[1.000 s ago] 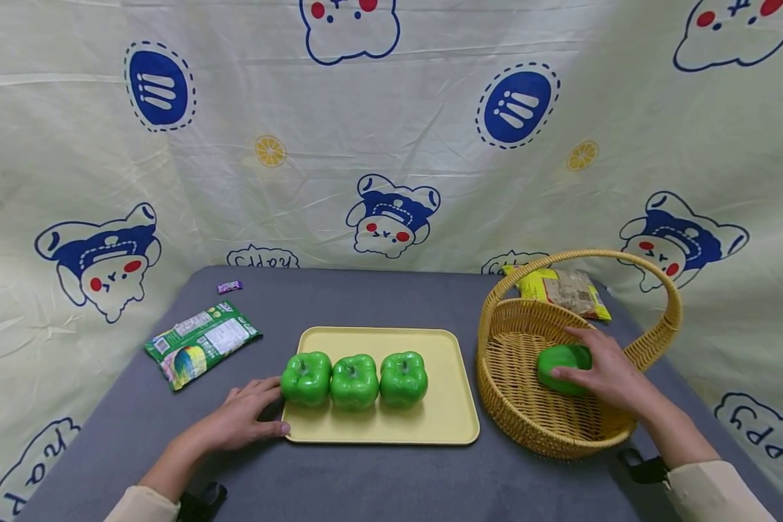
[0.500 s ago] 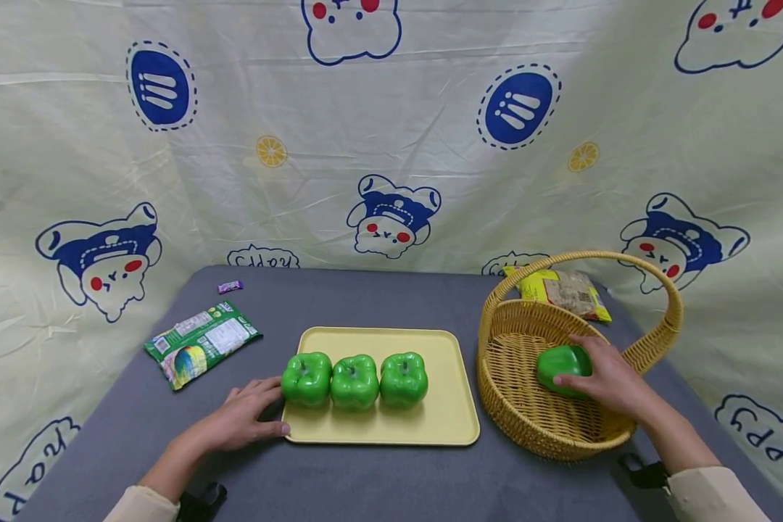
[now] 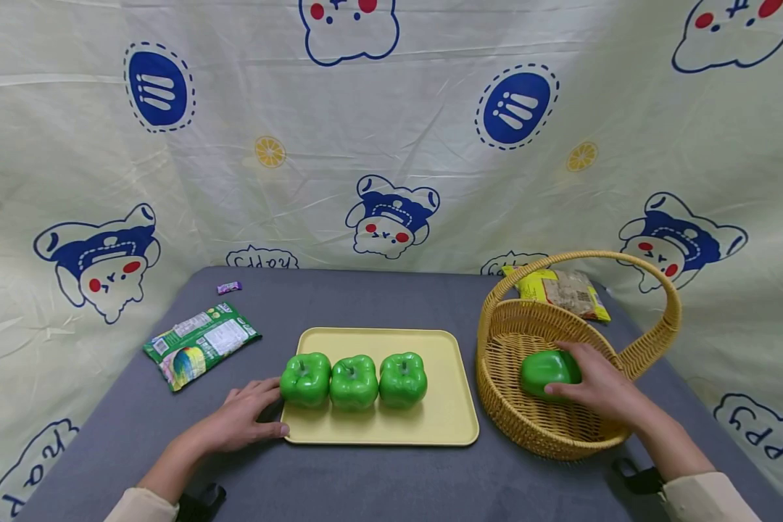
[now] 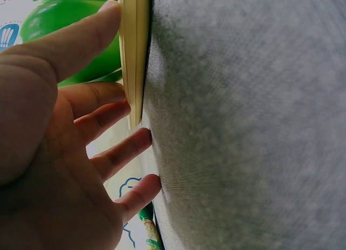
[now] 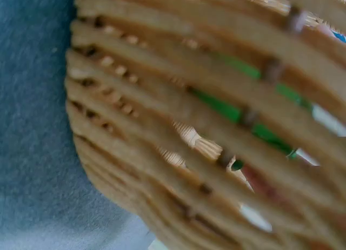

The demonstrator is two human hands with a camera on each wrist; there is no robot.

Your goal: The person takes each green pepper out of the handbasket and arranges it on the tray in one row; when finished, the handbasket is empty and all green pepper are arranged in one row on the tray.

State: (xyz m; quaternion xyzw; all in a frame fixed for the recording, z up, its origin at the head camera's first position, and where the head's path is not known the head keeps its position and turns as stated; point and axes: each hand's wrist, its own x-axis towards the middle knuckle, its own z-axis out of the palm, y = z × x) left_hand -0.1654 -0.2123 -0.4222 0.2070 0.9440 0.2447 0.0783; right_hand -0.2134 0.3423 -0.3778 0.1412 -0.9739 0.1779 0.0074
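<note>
Inside the wicker basket (image 3: 518,428), my right hand (image 3: 603,384) grips a green bell pepper (image 3: 548,373), thumb on its near side. The right wrist view looks through the basket's woven wall (image 5: 162,109), with only slivers of green pepper (image 5: 216,104) showing. A pale yellow tray (image 3: 378,428) carries three more green bell peppers (image 3: 354,382) in a row. At the tray's left edge my left hand (image 3: 244,417) rests with fingers extended. In the left wrist view, thumb and forefinger touch the tray rim (image 4: 135,55) beside a pepper (image 4: 70,23), the other fingers spread.
A green snack packet (image 3: 202,344) lies left of the tray, with a small purple-wrapped sweet (image 3: 229,287) behind it. Behind the basket is a yellow packet (image 3: 561,290). The basket's tall handle (image 3: 665,312) arches over its right side. A printed curtain hangs behind the grey table (image 3: 391,297).
My right hand and the bell pepper it grips have shifted slightly left within the basket. The left hand, the tray and its peppers stay put.
</note>
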